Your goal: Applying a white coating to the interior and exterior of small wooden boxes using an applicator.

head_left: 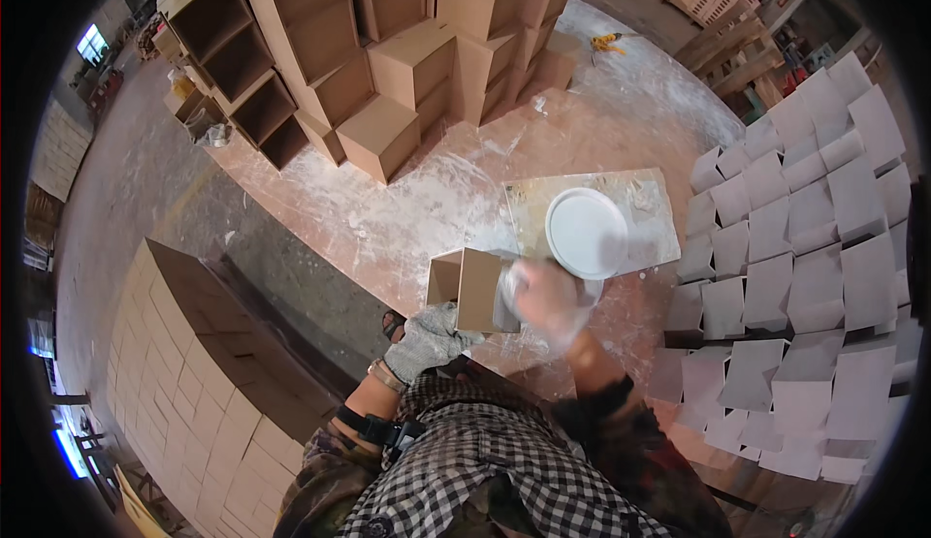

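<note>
My left hand (429, 341), in a grey knitted glove, grips the lower left of a small open brown cardboard-like box (480, 291). My bare right hand (545, 298) is against the right side of this box. Motion smears its fingers, and a whitish patch by them cannot be made out. Just beyond the right hand stands a white round tub (587, 231) with a pale surface inside its rim. Under the tub lies a stained, light-coloured board (652, 197).
Brown open boxes (388, 102) are stacked at the far left of the white-smeared table (446, 199). Rows of white-faced boxes (776, 228) fill the right. A yellow tool (608, 44) lies at the far edge. Stacked brown boxes (194, 373) stand at the left.
</note>
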### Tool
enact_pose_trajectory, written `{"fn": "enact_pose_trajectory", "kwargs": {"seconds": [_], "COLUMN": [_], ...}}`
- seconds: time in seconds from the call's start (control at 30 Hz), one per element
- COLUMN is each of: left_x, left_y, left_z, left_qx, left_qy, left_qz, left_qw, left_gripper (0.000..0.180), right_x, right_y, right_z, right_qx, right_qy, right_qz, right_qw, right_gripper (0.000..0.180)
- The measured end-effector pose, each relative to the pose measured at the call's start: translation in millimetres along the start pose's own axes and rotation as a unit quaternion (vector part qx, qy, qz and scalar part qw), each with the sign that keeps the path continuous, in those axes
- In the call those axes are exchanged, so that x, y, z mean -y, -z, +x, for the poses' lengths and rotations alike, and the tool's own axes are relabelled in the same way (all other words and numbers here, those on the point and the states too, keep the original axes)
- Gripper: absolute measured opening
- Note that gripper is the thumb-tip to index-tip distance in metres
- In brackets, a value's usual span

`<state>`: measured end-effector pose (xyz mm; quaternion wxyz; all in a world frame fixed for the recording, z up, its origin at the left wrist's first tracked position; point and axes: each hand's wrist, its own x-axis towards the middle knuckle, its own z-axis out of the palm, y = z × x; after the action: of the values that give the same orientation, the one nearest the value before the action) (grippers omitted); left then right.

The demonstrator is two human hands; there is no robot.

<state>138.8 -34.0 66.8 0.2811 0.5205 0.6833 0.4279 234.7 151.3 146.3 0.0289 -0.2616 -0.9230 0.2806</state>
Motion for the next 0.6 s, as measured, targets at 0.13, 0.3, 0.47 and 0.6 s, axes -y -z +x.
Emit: {"fn": "enact_pose_trajectory", "kwargs": {"seconds": [0.13,0.3,0.47,0.6], "left_x": [1.2,3.0,6.4,13.9], "left_y": [-1.7,0.5,-0.4,-7.1], "left_z": [3.5,-4.3,1.7,-4.5], "left_qx": [0.014,-0.016,-0.005,-0.029], "left_qy": [0.016,0.000,-0.014,0.021], "left_qz": [0.024,0.065,0.049,0.091], "left_qw": [0.999,0.998,0.999,0.995], "left_gripper": [0.033,0.033,0.034,0.036], "right_x": [-21.7,18.7,1.1,3.6], "right_y": [-7.3,-16.5,2.2,-19.1], "right_z": [27.9,-38.7,48.9,19.1], "right_qx": [-0.069,0.052,0.037,-0.012], "right_qy": [0.010,0.090,-0.016,0.063], "right_qz": [-0.010,0.025,0.078,0.018], "right_qw": [0.997,0.994,0.996,0.998], "right_gripper": [0.017,0.018,0.018,0.019]}}
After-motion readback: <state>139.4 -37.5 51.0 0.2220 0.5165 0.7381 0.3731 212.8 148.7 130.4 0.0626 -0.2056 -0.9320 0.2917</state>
